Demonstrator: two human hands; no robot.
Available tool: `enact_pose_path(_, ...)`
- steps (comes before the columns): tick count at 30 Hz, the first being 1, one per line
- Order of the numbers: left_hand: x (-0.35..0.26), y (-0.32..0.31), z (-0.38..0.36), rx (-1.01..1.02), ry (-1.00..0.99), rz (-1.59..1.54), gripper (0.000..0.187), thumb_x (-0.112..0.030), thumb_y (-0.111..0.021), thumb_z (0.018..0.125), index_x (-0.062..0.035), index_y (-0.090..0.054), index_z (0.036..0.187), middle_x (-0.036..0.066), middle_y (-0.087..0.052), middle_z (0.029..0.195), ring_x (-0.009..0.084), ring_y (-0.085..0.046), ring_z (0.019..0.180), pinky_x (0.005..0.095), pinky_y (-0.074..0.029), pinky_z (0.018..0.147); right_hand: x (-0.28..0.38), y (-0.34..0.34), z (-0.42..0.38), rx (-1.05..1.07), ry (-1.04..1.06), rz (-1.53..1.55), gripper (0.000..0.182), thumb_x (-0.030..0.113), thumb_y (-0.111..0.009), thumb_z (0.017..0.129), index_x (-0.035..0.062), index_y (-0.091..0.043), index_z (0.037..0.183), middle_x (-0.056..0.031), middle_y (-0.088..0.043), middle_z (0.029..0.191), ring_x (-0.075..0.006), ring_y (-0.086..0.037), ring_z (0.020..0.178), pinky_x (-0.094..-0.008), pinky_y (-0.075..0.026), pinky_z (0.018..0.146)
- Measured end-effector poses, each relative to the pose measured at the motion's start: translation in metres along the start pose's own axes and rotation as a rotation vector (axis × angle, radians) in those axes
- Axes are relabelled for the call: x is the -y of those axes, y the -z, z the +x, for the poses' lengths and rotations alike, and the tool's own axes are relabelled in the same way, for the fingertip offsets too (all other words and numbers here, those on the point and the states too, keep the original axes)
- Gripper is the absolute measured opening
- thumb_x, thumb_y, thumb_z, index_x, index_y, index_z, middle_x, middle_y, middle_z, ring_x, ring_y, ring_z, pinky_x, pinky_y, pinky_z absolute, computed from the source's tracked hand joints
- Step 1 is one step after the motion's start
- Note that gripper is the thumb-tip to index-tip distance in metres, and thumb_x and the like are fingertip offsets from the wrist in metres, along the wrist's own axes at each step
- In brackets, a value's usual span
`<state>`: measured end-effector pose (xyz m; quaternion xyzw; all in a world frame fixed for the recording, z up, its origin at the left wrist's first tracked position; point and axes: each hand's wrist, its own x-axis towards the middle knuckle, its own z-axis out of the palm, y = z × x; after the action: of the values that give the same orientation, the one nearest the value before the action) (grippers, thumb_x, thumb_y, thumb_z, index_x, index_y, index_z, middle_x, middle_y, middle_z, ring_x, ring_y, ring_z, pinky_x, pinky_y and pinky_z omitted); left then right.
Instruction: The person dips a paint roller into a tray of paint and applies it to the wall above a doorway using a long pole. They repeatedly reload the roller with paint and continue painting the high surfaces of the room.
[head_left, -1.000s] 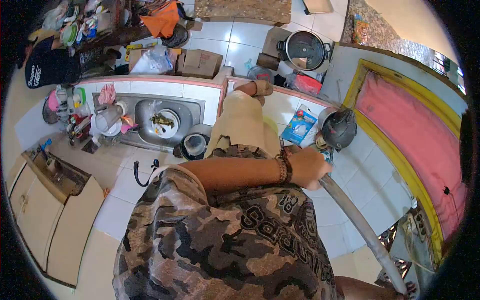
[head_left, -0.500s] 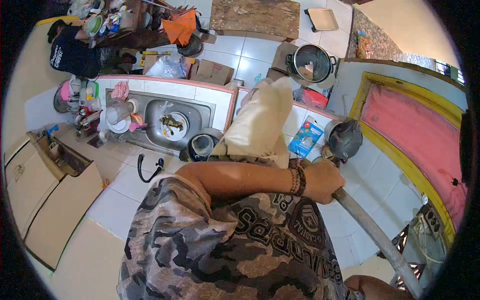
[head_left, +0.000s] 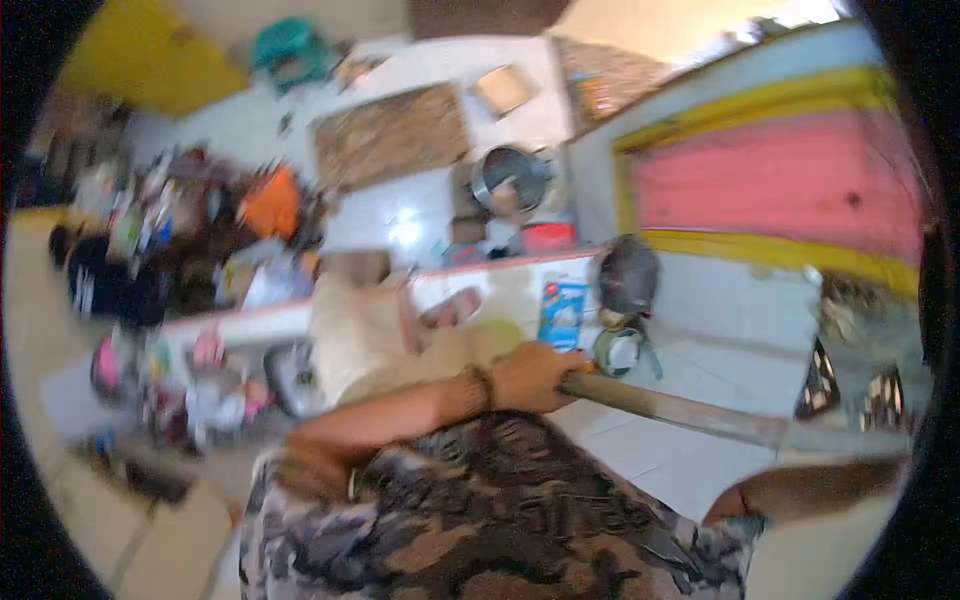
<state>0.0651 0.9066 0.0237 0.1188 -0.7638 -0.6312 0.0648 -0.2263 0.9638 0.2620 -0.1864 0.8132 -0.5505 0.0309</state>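
My left hand [head_left: 535, 378] is closed round the upper end of a long grey-brown pole [head_left: 690, 408]. The forearm crosses in front of my camouflage shirt, and the pole slopes gently down to the right edge of the view. Along the pole's far end stretches my right forearm [head_left: 820, 490]; the hand itself is lost in the dark border. Just beyond my left hand are a blue packet [head_left: 563, 318], a dark pot [head_left: 628, 278] and a small round pan [head_left: 618, 352]. What the pole's far end carries is out of sight.
A steel sink [head_left: 290, 378] is at the left, partly covered by my pale trousers [head_left: 355, 330]. A large pot [head_left: 512, 180] stands beyond the low tiled wall. Pink cloth [head_left: 750, 180] in a yellow frame fills the right. A person in dark clothes [head_left: 115, 280] is far left.
The view has swung and blurred, showing more floor at the top. My left hand, still round the pole, sits further left in view. The pole lies flatter, and more of my right forearm shows.
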Motion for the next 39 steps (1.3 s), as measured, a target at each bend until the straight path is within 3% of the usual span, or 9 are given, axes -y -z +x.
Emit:
enact_pose_path(5, -0.03, 0.057, -0.015, 0.047, 0.024, 0.145, 0.039, -0.041, -0.069, 0.074, -0.005, -0.06, 0.085, 0.015, -0.059, 0.068, 0.0305, -0.06, 0.069, 0.0385, -0.047, 0.062, 0.116, 0.086, -0.018, -0.441, 0.233, -0.03, 0.025, 0.02, -0.05, 0.086, 0.0038, -0.052, 0.105, -0.0097, -0.057, 0.087, -0.0202, -0.057, 0.08, -0.0278, -0.047, 0.065)
enact_pose_path(7, -0.01, 0.063, -0.012, -0.102, 0.009, 0.106, 0.037, -0.033, -0.073, 0.071, -0.0018, -0.06, 0.086, 0.016, -0.062, 0.074, 0.0295, -0.062, 0.069, 0.037, -0.048, 0.063, 0.101, 0.073, -0.014, -0.603, 0.747, -0.369, 0.029, 0.022, -0.042, 0.093, 0.0022, -0.051, 0.113, -0.0064, -0.052, 0.09, -0.0136, -0.051, 0.072, -0.027, -0.045, 0.063)
enact_pose_path(10, -0.008, 0.088, 0.004, -0.186, -0.167, 0.13, 0.035, -0.033, -0.066, 0.079, -0.0001, -0.059, 0.09, 0.013, -0.063, 0.072, 0.0249, -0.06, 0.063, 0.0354, -0.046, 0.057, 0.104, 0.087, -0.071, -0.588, 0.609, 0.004, 0.028, 0.014, -0.052, 0.089, -0.0014, -0.052, 0.113, -0.0078, -0.055, 0.098, -0.0151, -0.052, 0.086, -0.025, -0.044, 0.073)
enact_pose_path(20, 0.01, 0.161, 0.029, -0.174, -0.121, 0.107, 0.032, -0.028, -0.064, 0.082, 0.0001, -0.061, 0.095, 0.014, -0.063, 0.076, 0.0219, -0.057, 0.066, 0.034, -0.044, 0.061, 0.087, 0.228, -0.343, -1.786, 0.226, -1.847, 0.037, 0.023, -0.059, 0.084, 0.0073, -0.055, 0.117, -0.0153, -0.044, 0.125, -0.0309, -0.039, 0.121, -0.0425, -0.033, 0.1)
enact_pose_path(27, -0.032, 0.17, 0.004, -0.182, -0.11, -0.081, 0.028, -0.021, -0.063, 0.08, 0.005, -0.06, 0.09, 0.015, -0.064, 0.074, 0.017, -0.058, 0.066, 0.0323, -0.045, 0.064, 0.126, 0.217, -0.508, -1.917, -0.233, -2.228, 0.049, 0.038, -0.047, 0.09, 0.0263, -0.034, 0.136, -0.0078, -0.027, 0.143, -0.0265, -0.021, 0.135, -0.0517, -0.023, 0.105)
enact_pose_path(29, -0.049, 0.18, -0.013, -0.128, -0.15, 0.022, 0.03, -0.022, -0.062, 0.081, 0.0064, -0.058, 0.09, 0.016, -0.063, 0.073, 0.0185, -0.058, 0.067, 0.0319, -0.045, 0.064, 0.156, 0.198, -0.522, -1.657, -1.503, -1.823, 0.051, 0.043, -0.039, 0.092, 0.0283, -0.027, 0.14, -0.006, -0.02, 0.147, -0.0256, -0.017, 0.136, -0.055, -0.017, 0.105)
enact_pose_path(30, -0.073, 0.186, -0.025, -0.111, -0.133, 0.085, 0.032, -0.024, -0.062, 0.082, 0.0061, -0.058, 0.091, 0.017, -0.063, 0.073, 0.0211, -0.059, 0.067, 0.0332, -0.044, 0.063, 0.148, 0.209, -0.543, -1.653, -1.497, -1.815, 0.051, 0.043, -0.039, 0.092, 0.0283, -0.027, 0.14, -0.006, -0.02, 0.147, -0.0256, -0.017, 0.136, -0.055, -0.017, 0.105)
enact_pose_path(32, -0.089, 0.191, -0.042, -0.148, -0.182, 0.12, 0.032, -0.025, -0.061, 0.082, 0.0059, -0.058, 0.09, 0.017, -0.062, 0.073, 0.0224, -0.059, 0.067, 0.0343, -0.044, 0.063, 0.114, 0.243, -0.59, -1.729, -0.387, -2.345, 0.053, 0.045, -0.032, 0.093, 0.0302, -0.02, 0.142, -0.004, -0.013, 0.15, -0.0242, -0.013, 0.138, -0.0571, -0.01, 0.105)
enact_pose_path(39, -0.125, 0.195, -0.081, -0.091, -0.075, 0.062, 0.036, -0.03, -0.058, 0.086, 0.0018, -0.059, 0.102, 0.019, -0.063, 0.083, 0.0207, -0.059, 0.079, 0.0351, -0.045, 0.069, 0.119, 0.257, -0.588, -1.842, -0.516, -2.233, 0.053, 0.043, -0.029, 0.095, 0.0268, -0.016, 0.144, -0.0067, -0.011, 0.15, -0.0263, -0.011, 0.138, -0.0535, -0.013, 0.106)
